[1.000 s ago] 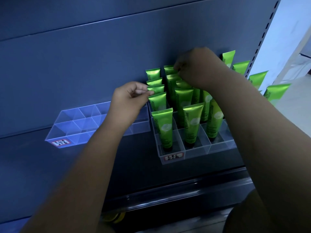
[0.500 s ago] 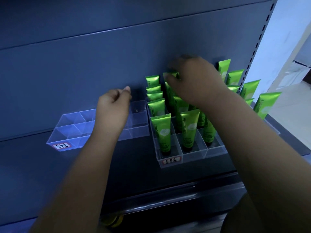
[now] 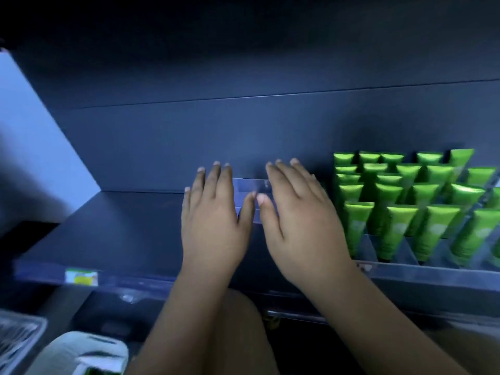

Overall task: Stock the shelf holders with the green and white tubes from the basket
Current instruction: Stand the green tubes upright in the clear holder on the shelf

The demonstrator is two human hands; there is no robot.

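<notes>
Glossy green plastic tubes [image 3: 357,228] stand cap-down, flat crimped ends up, long axes near vertical, in a clear divided plastic holder [image 3: 433,270] at the dark shelf's [image 3: 121,226] right. Just left, the left hand [image 3: 213,226] and right hand [image 3: 300,228] lie flat, fingers straight, on another clear holder [image 3: 247,185]. Bare shelf stretches leftward.

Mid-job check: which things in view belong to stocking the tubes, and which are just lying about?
Job: left hand and right hand, both flat on the clear holder; green tubes standing in the stocked holder; basket corner, blurred.
Lying about: shelf-edge label; white blurred object by the basket.
</notes>
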